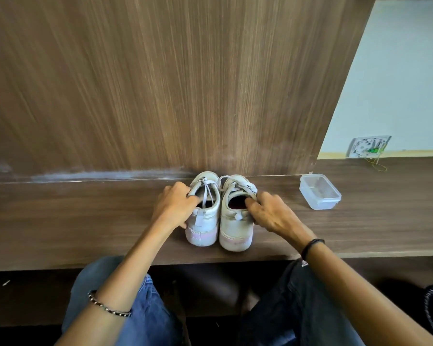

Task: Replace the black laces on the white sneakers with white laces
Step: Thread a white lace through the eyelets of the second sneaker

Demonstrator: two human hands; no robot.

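Left grip (175, 203) clasps the collar of the left white low-top sneaker (203, 226). Right grip (270, 213) clasps the right white low-top sneaker (235, 228) (thumb inside its opening). Both sneakers carry flat white laces (205, 193), with toes at the back edge of the brown wooden worktop (85, 216). A clear rectangular plastic box (320, 191) sits toward the right end.

I see a dark wood-grain desk (85, 221) running across my view. Two white sneakers stand on it close side by side, heels toward me and toes at its back edge: the left sneaker (205, 222) and the right sneaker (235, 232). A clear plastic container (320, 191) sits apart to their right. A thin yellow wire (379, 166) lies at the far right.
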